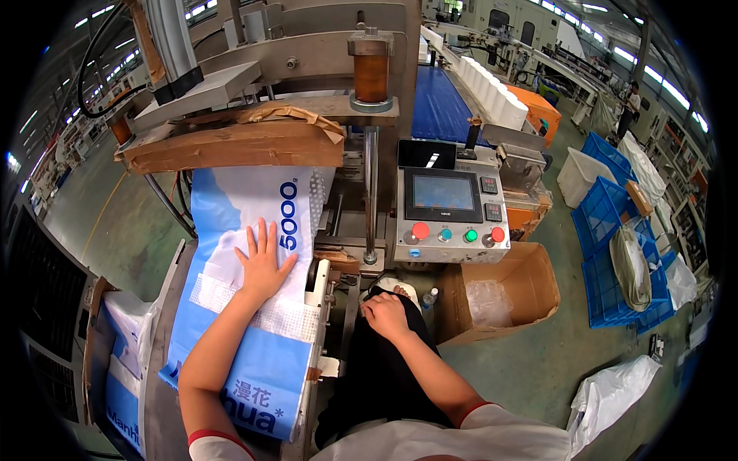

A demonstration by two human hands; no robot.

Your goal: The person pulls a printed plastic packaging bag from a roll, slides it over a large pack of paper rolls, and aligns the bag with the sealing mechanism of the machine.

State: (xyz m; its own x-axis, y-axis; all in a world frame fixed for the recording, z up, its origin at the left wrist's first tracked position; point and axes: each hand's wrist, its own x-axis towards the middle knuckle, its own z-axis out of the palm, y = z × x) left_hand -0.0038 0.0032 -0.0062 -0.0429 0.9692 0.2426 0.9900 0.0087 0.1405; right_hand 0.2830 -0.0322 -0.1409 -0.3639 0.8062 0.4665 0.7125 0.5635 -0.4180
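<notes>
My left hand (pixel 264 263) lies flat with fingers spread on a blue and white printed plastic bag (pixel 265 361). The bag is stretched lengthwise over a metal bed, and its far end passes beneath the brown-covered pressing bar (pixel 238 146) of a machine. What lies under the bar is hidden. My right hand (pixel 386 316) rests on my dark-trousered knee, its fingers slightly curled and no object showing in it. To its upper right stands the control panel (pixel 450 203), with a screen and several coloured buttons.
An open cardboard box (pixel 530 307) with clear plastic inside sits right of my knee. Blue crates (pixel 607 284) and a white sack (pixel 611 399) are farther right. Behind the panel runs a blue conveyor (pixel 444 107) beside white rolls (pixel 492 92). More printed bags (pixel 123 376) lie at lower left.
</notes>
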